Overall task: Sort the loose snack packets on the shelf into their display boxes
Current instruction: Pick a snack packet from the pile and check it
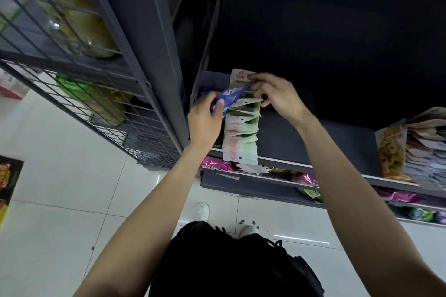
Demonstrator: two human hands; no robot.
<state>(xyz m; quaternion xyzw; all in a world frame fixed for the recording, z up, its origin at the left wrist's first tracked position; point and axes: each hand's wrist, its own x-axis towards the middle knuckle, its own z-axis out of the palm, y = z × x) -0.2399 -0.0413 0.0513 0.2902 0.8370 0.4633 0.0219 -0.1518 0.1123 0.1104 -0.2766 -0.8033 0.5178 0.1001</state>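
Observation:
A row of pale green and white snack packets stands overlapped on the dark shelf, running from the front edge toward the back. My left hand grips one end of a blue packet at the row's left side. The blue packet's other end is pinched by my right hand, which hovers over the row's far end beside the rearmost upright packet. A dark box wall shows behind my left hand; its contents are hidden.
Orange and white packets are stacked at the shelf's right end. Lower shelves hold pink and green packets. A grey wire rack with bottles stands left, beside the shelf's upright post. White tiled floor lies below.

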